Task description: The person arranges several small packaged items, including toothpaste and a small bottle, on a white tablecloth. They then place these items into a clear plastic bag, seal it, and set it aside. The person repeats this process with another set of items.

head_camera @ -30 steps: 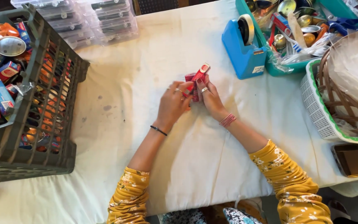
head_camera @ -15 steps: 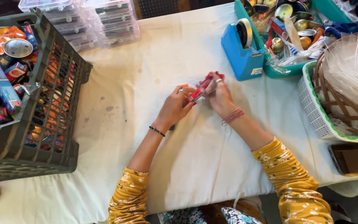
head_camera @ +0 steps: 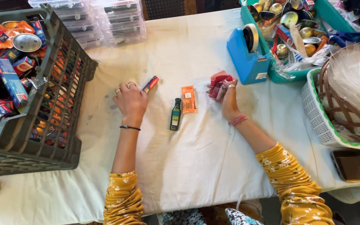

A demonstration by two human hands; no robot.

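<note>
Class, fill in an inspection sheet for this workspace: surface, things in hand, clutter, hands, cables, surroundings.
Surface: table under a white cloth, faintly stained near the left hand.
Things in hand: small red-and-blue box at the left fingertips; red packets in the right hand.
Clutter: dark green bottle and orange packet lying between the hands.
Hands: left hand rests palm down; right hand grips the packets.
Cables: nothing seen.
Surroundings: grey crate of boxed goods left; blue tape dispenser, teal tray, wicker basket, phone right.
</note>
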